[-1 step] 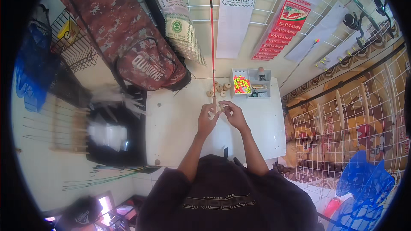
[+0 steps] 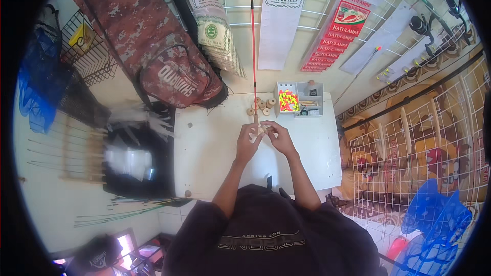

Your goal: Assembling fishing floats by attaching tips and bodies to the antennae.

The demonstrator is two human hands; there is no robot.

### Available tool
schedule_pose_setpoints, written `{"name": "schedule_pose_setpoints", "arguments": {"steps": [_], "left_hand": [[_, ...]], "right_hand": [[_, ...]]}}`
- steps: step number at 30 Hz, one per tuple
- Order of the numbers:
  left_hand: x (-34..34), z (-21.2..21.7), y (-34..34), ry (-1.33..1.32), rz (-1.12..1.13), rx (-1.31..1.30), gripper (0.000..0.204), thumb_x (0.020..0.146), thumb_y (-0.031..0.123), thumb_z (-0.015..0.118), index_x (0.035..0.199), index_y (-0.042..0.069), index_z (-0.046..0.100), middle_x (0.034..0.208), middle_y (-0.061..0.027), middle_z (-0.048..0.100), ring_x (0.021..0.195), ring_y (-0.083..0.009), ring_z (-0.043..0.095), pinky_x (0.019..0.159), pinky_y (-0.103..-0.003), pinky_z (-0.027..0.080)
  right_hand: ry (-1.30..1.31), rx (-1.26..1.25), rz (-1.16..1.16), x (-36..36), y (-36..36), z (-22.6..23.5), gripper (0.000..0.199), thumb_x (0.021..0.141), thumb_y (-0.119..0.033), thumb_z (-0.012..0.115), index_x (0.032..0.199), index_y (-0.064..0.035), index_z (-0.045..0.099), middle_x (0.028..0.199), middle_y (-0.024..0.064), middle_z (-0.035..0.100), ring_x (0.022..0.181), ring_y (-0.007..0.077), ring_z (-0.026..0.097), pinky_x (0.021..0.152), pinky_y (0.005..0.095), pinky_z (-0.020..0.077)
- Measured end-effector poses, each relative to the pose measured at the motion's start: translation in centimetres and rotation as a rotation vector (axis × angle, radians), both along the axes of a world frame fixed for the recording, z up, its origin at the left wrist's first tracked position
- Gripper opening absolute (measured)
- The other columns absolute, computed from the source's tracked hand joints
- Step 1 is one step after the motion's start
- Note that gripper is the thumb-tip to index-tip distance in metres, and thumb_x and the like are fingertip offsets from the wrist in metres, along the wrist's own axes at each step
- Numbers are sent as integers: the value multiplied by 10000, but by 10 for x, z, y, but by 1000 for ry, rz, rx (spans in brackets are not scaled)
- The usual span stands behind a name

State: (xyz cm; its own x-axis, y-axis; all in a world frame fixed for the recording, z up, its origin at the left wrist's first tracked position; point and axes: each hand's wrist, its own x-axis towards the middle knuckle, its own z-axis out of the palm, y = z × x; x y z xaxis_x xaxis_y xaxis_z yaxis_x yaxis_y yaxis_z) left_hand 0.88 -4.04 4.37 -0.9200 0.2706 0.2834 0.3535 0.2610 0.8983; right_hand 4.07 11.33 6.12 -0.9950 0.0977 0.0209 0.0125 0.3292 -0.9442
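Both hands are shown joined over the middle of a white table point(image 2: 215, 158), a little toward its far edge. The left hand point(image 2: 249, 140) and the right hand point(image 2: 279, 138) are drawn together, fingers curled narrowly round a small pale piece point(image 2: 262, 129) at the lower end of a thin red rod point(image 2: 252, 36); whether the piece is pinched by one hand or both cannot be told at this size. The rod's long axis runs straight away from the fingers, across the far edge and up the wire-grid wall, so that its butt lies at the fingertips and its tip is out of view. Its end sits just on the left hand's side, the right hand closing on it from beside. About six round wooden spools point(image 2: 262, 106) are seen in a loose cluster just beyond the fingers, near the far edge. One compartment tray point(image 2: 299, 100) stands at the far edge toward the right corner, one cell filled with bright yellow and red beads. Two small round bits lie by the table's left edge, one point(image 2: 190, 125) near the far corner and one point(image 2: 187, 193) at the near corner.
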Motion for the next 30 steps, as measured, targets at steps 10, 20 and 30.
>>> {"name": "schedule_pose_setpoints", "arguments": {"steps": [10,20,30], "left_hand": [[4,4,-8,-48,-25,176,406,758,124,765,1129,60,612,1002,-75,629,827,-161,618,654,-287,484],[9,14,-12,-95,-15,98,343,688,128,792,1014,109,687,963,-59,649,847,-191,610,697,-301,488],[7,28,-16,14,-12,-11,304,675,121,780,969,92,707,938,-51,679,922,-231,568,826,-350,472]], "right_hand": [[122,-116,-64,13,-18,17,289,848,56,579,1127,-18,597,1039,75,669,867,135,634,812,278,489],[141,28,-74,25,-15,22,147,851,-76,646,992,-39,659,944,87,694,882,228,665,791,330,511],[203,158,-25,23,-10,35,122,829,-113,675,937,-57,677,1037,80,669,978,235,621,793,333,493]]}}
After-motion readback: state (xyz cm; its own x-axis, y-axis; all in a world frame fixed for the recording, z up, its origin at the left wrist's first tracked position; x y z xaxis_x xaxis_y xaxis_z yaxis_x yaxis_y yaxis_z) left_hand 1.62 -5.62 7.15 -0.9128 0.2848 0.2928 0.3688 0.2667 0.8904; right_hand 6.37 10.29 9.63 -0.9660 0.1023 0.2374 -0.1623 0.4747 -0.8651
